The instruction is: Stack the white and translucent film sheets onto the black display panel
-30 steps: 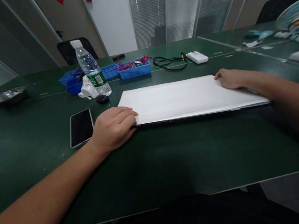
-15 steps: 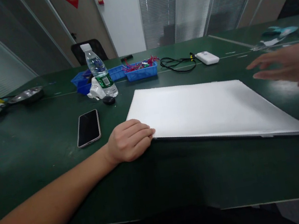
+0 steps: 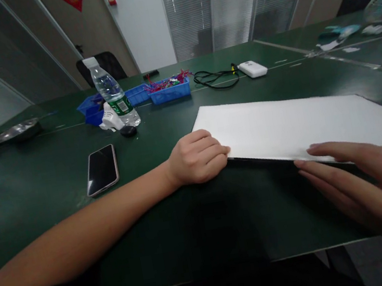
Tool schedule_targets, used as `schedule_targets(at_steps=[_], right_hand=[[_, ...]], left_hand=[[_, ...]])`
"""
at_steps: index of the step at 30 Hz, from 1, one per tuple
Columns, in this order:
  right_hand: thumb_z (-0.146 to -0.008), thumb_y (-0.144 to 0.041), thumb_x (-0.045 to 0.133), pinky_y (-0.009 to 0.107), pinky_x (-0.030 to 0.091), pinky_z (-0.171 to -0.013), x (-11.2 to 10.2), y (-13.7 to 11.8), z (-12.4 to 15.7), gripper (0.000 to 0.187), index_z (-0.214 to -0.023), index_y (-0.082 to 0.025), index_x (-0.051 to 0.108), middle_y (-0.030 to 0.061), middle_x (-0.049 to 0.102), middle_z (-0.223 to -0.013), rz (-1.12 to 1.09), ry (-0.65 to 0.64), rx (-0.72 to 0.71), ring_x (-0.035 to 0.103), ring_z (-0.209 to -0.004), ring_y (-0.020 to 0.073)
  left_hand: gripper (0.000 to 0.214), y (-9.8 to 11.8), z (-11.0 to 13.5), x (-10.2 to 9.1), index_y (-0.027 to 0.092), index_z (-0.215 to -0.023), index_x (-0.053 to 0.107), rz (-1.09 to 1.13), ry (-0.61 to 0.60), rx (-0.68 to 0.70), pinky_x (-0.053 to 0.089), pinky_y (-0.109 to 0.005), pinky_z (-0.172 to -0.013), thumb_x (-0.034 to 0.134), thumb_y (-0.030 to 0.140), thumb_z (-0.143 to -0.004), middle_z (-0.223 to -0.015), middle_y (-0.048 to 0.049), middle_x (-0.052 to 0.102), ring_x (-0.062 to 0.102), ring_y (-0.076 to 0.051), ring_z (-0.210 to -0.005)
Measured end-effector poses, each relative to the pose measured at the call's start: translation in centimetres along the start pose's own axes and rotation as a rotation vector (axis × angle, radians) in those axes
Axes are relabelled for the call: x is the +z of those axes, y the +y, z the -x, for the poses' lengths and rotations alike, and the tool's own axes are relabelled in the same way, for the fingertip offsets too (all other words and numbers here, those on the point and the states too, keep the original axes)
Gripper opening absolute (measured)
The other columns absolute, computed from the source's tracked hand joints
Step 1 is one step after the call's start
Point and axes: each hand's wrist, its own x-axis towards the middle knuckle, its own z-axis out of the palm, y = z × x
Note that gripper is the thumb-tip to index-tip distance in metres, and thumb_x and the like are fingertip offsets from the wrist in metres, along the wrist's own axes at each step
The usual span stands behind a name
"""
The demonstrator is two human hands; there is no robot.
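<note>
A thin stack of large white sheets (image 3: 275,121) lies flat on the table in front of me, its right end running out of view. My left hand (image 3: 200,157) is closed on its near left corner, knuckles up and fingers curled over the edge. At the near edge, further right, is my right hand (image 3: 373,181), with fingers stretched out and the thumb apart from them. Its thumb tip is over the white surface, while the forefinger tip is just at the edge; whether they touch it I cannot tell.
Left of the sheets lie a phone (image 3: 102,170) and a black mouse (image 3: 128,131). Behind them stands a water bottle (image 3: 111,93). Further back are a blue tray of small coloured parts (image 3: 170,92), a coiled black cable (image 3: 216,79) and a white box (image 3: 253,69). The green table (image 3: 192,240) ends close to me.
The white sheets have slid to the right together with my left hand. My right hand has come down from above the far right side to the near edge. The view has turned slightly right.
</note>
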Motion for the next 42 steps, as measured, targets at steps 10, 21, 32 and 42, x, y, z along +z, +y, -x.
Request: schedule_targets(at_steps=[10,21,32,42], right_hand=[[-0.109,-0.037,0.066,0.046,0.051,-0.080,0.8,7.4,2.4,0.014,-0.113,-0.027,0.075,0.0084,0.081,-0.113,0.200,-0.021,0.044,0.073,-0.096,0.0320],[-0.113,-0.028,0.057,0.042,0.048,-0.078,1.1,13.9,0.4,0.032,-0.117,-0.013,0.085,0.0161,0.084,-0.104,0.365,-0.083,-0.147,0.073,-0.091,0.0302],[-0.112,-0.016,0.051,0.041,0.048,-0.078,2.9,13.8,-2.0,0.035,-0.125,-0.003,0.080,0.0181,0.082,-0.107,0.487,-0.181,-0.231,0.068,-0.102,0.0337],[-0.111,-0.017,0.052,0.041,0.048,-0.069,1.4,11.6,-0.3,0.034,-0.131,-0.005,0.075,0.0154,0.083,-0.110,0.511,-0.154,-0.106,0.066,-0.097,0.0335]], left_hand=[[0.040,-2.4,-6.6,8.5,0.019,-0.083,0.074,-0.065,-0.196,0.040,0.044,-0.040,-0.074,0.048,0.009,-0.111,-0.075,-0.0057,0.074,0.063,-0.019,-0.072],[0.031,-3.8,-9.8,14.3,0.010,-0.100,0.084,-0.091,-0.360,-0.145,0.039,-0.043,-0.086,0.054,0.006,-0.106,-0.094,-0.0166,0.082,0.069,-0.030,-0.100],[0.044,-3.5,-8.9,16.8,0.007,-0.145,0.069,-0.165,-0.377,-0.187,0.044,-0.043,-0.091,0.037,0.011,-0.116,-0.152,-0.0226,0.069,0.068,-0.030,-0.121],[0.040,-3.8,-8.6,15.7,0.016,-0.111,0.077,-0.082,-0.250,-0.153,0.036,-0.040,-0.080,0.038,0.012,-0.117,-0.102,-0.0123,0.076,0.065,-0.024,-0.094]])
